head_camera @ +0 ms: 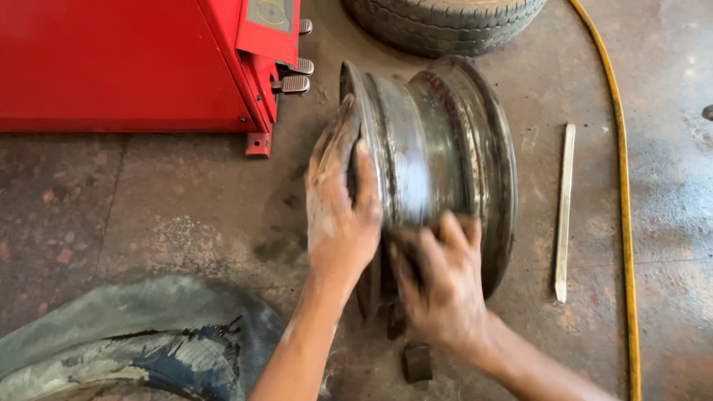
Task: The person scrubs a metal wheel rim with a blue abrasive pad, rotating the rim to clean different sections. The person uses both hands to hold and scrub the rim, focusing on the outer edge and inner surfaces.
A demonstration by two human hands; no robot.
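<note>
A bare steel wheel rim [434, 148], worn and dirty, stands on its edge on the concrete floor. My left hand [338, 208] wraps over the rim's left flange, fingers curled around the edge. On the rim's barrel near the bottom, my right hand [442, 286] presses with its fingers bent. This hand is blurred, and I cannot tell whether it holds anything. Both hands are smeared with grease and dust.
A red machine [134, 63] with foot pedals [293, 83] stands at the upper left. A tyre [442, 22] lies behind the rim. A flat metal tyre lever [564, 212] and a yellow hose [622, 193] lie to the right. A crumpled inner tube [141, 341] is at lower left.
</note>
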